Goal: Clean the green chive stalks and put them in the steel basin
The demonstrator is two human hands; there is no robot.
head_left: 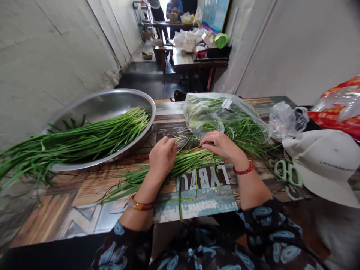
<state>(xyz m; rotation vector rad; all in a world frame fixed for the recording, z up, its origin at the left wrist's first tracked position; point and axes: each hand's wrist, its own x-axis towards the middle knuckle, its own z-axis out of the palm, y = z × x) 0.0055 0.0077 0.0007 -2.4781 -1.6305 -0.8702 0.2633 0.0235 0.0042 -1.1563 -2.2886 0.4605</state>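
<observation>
My left hand (163, 159) is closed over a bunch of garlic chives (194, 160) on the table, with a pale stem end poking out by the thumb. To its right, my right hand (221, 144) is pinched above the cut ends of the same bunch; what lies between its fingertips is too small to make out. Behind that hand, a clear plastic bag (208, 112) holds more chives, some spilling from its mouth. On the left, a large metal basin (112, 98) carries a thick pile of chives (92, 140), their leaves hanging over the rim.
Green-handled scissors (287, 172) lie at the right beside a pale cap (326, 161). A crumpled clear bag (285, 118) and a red package (340, 108) sit behind them. Farther back stands another table (182, 60) with bags, and a person in blue (176, 7) handles a bowl.
</observation>
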